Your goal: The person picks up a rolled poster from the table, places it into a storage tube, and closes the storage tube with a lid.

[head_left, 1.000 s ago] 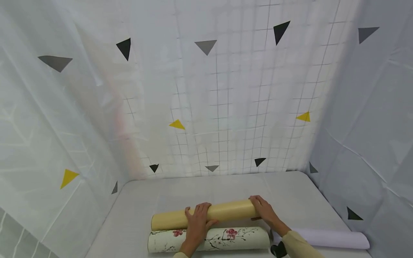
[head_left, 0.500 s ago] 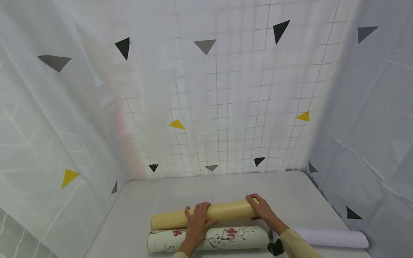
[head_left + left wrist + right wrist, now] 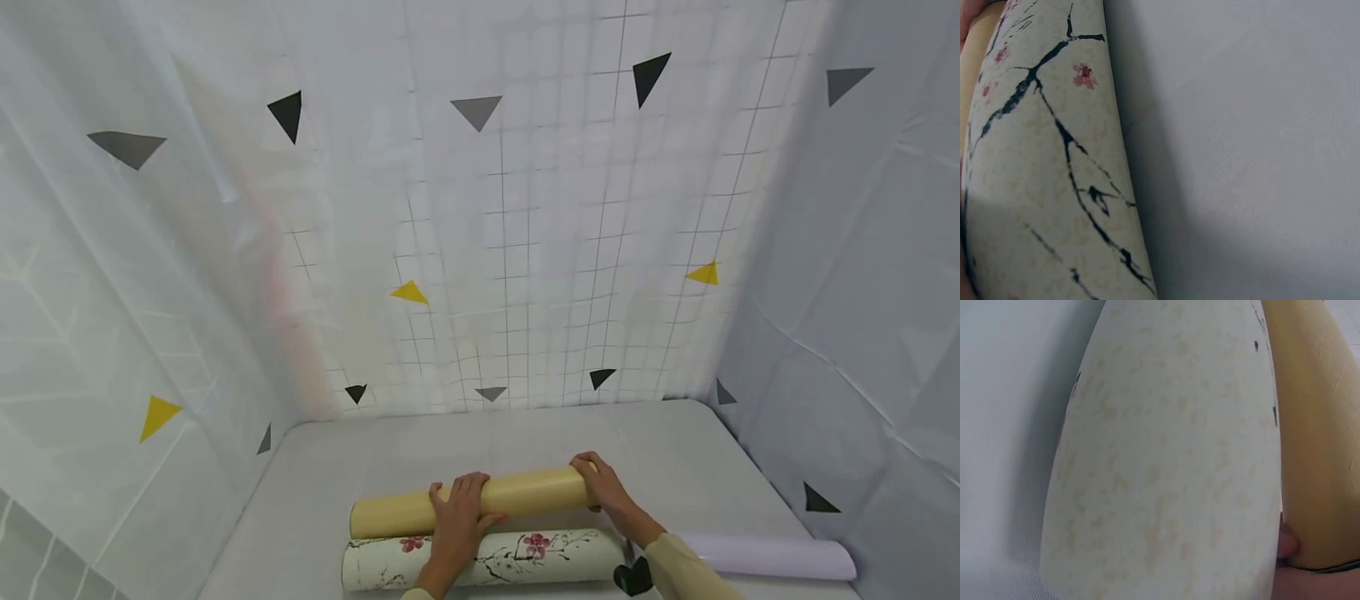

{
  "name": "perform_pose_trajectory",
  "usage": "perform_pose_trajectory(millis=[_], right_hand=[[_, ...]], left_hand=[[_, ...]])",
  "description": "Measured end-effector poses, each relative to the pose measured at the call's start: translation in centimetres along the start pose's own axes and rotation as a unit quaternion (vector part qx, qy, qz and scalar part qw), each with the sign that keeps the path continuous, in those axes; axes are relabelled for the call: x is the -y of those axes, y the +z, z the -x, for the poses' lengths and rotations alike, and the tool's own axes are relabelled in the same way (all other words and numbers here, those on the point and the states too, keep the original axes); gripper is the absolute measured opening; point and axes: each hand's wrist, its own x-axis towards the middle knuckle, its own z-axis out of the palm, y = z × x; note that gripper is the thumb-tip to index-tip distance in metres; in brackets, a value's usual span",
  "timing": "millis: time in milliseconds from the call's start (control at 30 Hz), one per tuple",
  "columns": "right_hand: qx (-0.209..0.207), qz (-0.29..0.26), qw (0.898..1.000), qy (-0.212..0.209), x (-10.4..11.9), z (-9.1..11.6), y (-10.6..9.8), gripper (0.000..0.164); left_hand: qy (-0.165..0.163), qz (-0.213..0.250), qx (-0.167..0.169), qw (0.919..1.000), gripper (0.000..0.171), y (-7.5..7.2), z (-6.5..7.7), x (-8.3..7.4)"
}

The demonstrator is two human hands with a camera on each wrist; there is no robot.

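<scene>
A plain yellow roll (image 3: 540, 490), likely wallpaper or similar sheet, lies across the table at the back of a second roll. My left hand (image 3: 459, 521) holds it near the middle, fingers over its top and thumb on the near side. At its right end my right hand (image 3: 603, 487) grips it; in the right wrist view part of that hand (image 3: 1316, 581) shows at the end of the yellow roll (image 3: 1316, 425). The nearer roll (image 3: 555, 557) is pale with dark branches and pink blossoms, partly hidden under my left wrist. It fills much of both wrist views.
A white-lilac roll (image 3: 780, 557) lies at the right, partly behind my right sleeve (image 3: 686, 571). A dark object (image 3: 633, 575) sits beside that forearm. White sheets with triangles (image 3: 480, 250) enclose the grey-white table (image 3: 420, 450) at the back and sides.
My right hand has shifted slightly left along the end of the yellow roll. The left hand and the blossom roll stay nearly where they were.
</scene>
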Motion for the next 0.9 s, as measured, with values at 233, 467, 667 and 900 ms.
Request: perform_pose_trajectory(millis=[233,467,667,900], right_hand=[[0.030,0.004,0.999,0.017,0.30,0.04,-0.53,0.042],[0.055,0.016,0.998,0.018,-0.19,-0.15,-0.82,0.054],[0.059,0.010,0.998,0.019,-0.38,0.14,-0.81,0.060],[0.059,-0.003,0.998,0.031,-0.07,0.09,-0.72,0.066]], left_hand=[[0.004,0.016,0.003,0.9999,0.067,0.09,-0.10,0.13],[0.005,0.033,0.004,0.9994,0.065,0.22,0.23,0.15],[0.007,0.035,0.007,0.9993,0.066,0.39,0.38,0.08],[0.006,0.020,0.003,0.9998,0.067,0.18,0.16,0.07]])
